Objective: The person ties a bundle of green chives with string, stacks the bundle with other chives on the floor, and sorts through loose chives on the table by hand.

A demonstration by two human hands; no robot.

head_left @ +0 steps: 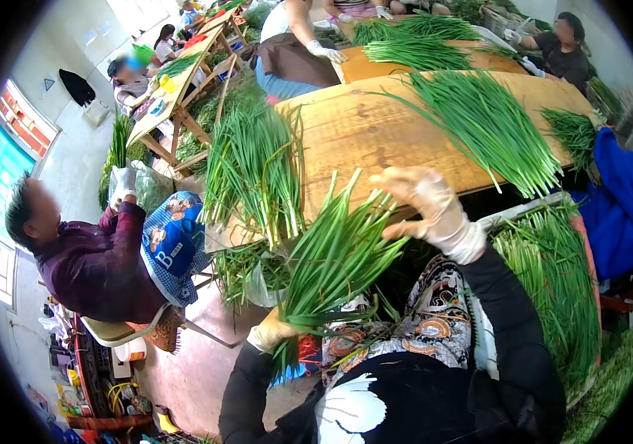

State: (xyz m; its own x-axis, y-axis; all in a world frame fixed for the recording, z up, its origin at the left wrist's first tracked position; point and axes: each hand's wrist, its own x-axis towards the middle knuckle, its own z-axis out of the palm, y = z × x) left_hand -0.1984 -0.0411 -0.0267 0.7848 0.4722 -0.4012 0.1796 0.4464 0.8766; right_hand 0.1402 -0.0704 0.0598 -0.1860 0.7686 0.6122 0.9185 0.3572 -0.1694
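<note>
One bunch of long green stalks (342,259) is gripped in my left hand (273,328), the fingers closed around its lower, leafy part. It slants up in front of the near edge of the wooden table (335,144), above my patterned trousers (435,303), with its paler ends toward the boards. My right hand (433,211) is spread wide beside those ends, fingers well parted, in a thin pale glove; I cannot tell whether its thumb touches the stalks.

The tabletop is yellowish-brown wood with a visible grain and a few dark knots. On its left side lies a loose heap of greens (254,163), some of it hanging over the edge. A thick sheaf (486,129) lies slantwise across the right side, its white ends near the edge, and a smaller clump (569,132) sits at the far right corner. By my right side, a container holds more cut greens (546,277), with a blue cloth (622,214) just beyond it.

To my left, a seated person in a dark purple top (95,259) holds an upright bunch (120,140). Past the table are a second wooden table (376,68) with more greens and several people, and a row of narrow tables (155,111) runs back along the room. The walls are pale, the floor (198,370) pinkish-grey, and bright windows (7,181) stand at the left.
</note>
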